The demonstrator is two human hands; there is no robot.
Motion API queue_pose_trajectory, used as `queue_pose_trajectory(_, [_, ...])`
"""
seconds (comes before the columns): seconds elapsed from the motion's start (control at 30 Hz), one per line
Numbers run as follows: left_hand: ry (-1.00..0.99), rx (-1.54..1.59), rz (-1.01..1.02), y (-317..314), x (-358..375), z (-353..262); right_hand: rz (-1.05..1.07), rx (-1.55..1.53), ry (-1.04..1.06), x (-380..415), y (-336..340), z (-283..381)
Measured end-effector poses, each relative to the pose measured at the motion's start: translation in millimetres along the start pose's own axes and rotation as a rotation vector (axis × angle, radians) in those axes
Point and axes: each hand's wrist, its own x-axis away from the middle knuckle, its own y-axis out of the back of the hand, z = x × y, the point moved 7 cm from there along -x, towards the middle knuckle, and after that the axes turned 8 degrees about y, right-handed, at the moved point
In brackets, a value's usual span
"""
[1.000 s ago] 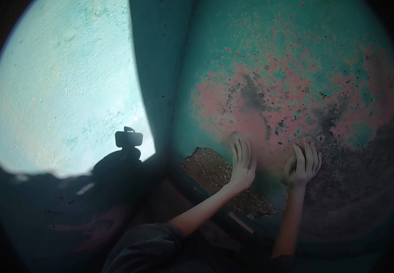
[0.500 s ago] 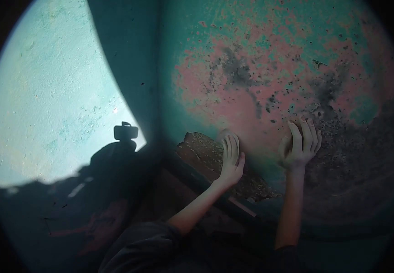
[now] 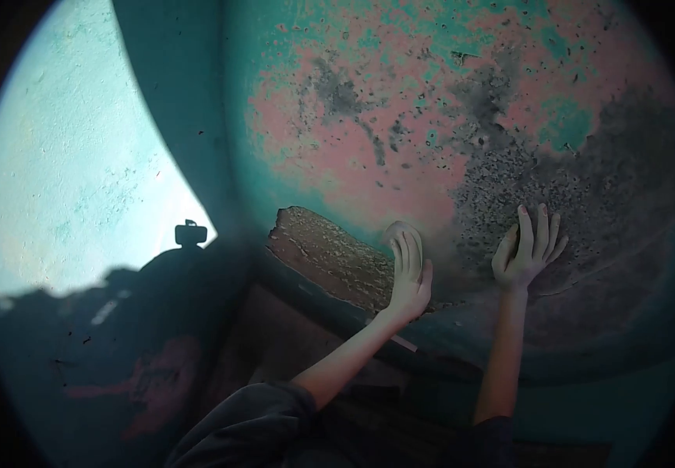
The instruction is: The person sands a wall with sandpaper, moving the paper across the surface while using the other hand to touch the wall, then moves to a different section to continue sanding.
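Observation:
A curved wall (image 3: pixel 369 168) of peeling green and pink paint, with dark grey patches, fills the right side. My left hand (image 3: pixel 410 277) lies against its lower part, fingers close together over a pale round object (image 3: pixel 393 228) that shows only at its rim around the fingertips. Left of that hand, a rough brown bare patch (image 3: pixel 330 257) runs along the wall's lower edge. Further right, my right hand (image 3: pixel 530 248) has its fingers spread over the dark speckled area, with nothing visible in it. Whether its palm touches the wall cannot be seen.
On the left, a sunlit pale wall (image 3: pixel 65 156) carries a shadow of a head with a box-shaped device (image 3: pixel 190 233). A dark green strip (image 3: pixel 166 70) separates it from the curved wall. A short pale strip (image 3: pixel 404 343) lies below my left wrist.
The view has shifted, so the walls appear further left and higher. Across the curved wall, both hands have moved right. The fingers of my right hand are spread wider.

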Motion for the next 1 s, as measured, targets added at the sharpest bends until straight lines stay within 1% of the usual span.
queue_pose_trajectory(0.07, [0.0, -0.041, 0.031, 8, -5, 6, -0.009, 0.024, -0.012, 9, 12, -28])
queue_pose_trajectory(0.1, [0.003, -0.104, -0.005, 23, -17, 3, 0.003, 0.05, -0.029, 16, 18, -38])
queue_pose_trajectory(0.13, [-0.003, -0.077, -0.063, 40, -30, 10, 0.0, 0.047, -0.031, 23, 23, -43])
queue_pose_trajectory(0.2, [0.046, -0.022, -0.138, 75, -56, 7, 0.01, 0.062, 0.011, 33, 23, -48])
queue_pose_trajectory(0.3, [0.024, -0.014, -0.198, 51, -42, 1, -0.025, 0.091, 0.029, 37, 20, -45])
queue_pose_trajectory(0.33, [0.022, -0.018, -0.206, 33, -27, 1, -0.034, 0.113, 0.024, 36, 19, -44])
queue_pose_trajectory(0.37, [-0.011, -0.044, -0.151, 4, -5, 2, -0.041, 0.107, 0.027, 37, 19, -44])
queue_pose_trajectory(0.4, [-0.043, -0.069, -0.099, -10, 4, -3, -0.033, 0.098, 0.031, 37, 20, -44])
queue_pose_trajectory(0.47, [-0.026, -0.087, -0.141, 0, -5, 11, -0.03, 0.087, 0.039, 37, 22, -43])
queue_pose_trajectory(0.53, [-0.006, -0.098, -0.182, 27, -30, 11, -0.052, 0.066, 0.069, 35, 24, -41])
queue_pose_trajectory(0.6, [0.122, 0.139, -0.369, 72, -64, 11, -0.046, 0.07, 0.067, 35, 24, -40])
queue_pose_trajectory(0.73, [0.077, 0.017, -0.326, 20, -21, 9, -0.033, 0.066, 0.042, 37, 21, -42])
queue_pose_trajectory(0.8, [0.056, -0.024, -0.181, -9, 0, 9, -0.034, 0.052, 0.062, 36, 24, -40])
queue_pose_trajectory(0.83, [0.055, -0.023, -0.184, 2, -10, 2, -0.036, 0.047, 0.084, 35, 24, -40])
queue_pose_trajectory(0.9, [0.102, 0.018, -0.302, 50, -52, -3, -0.033, 0.052, 0.086, 35, 23, -41])
queue_pose_trajectory(0.93, [0.127, 0.035, -0.358, 63, -59, -2, -0.028, 0.053, 0.081, 37, 23, -41])
queue_pose_trajectory(1.0, [0.094, -0.022, -0.37, 50, -54, -1, -0.029, 0.052, 0.072, 38, 21, -42])
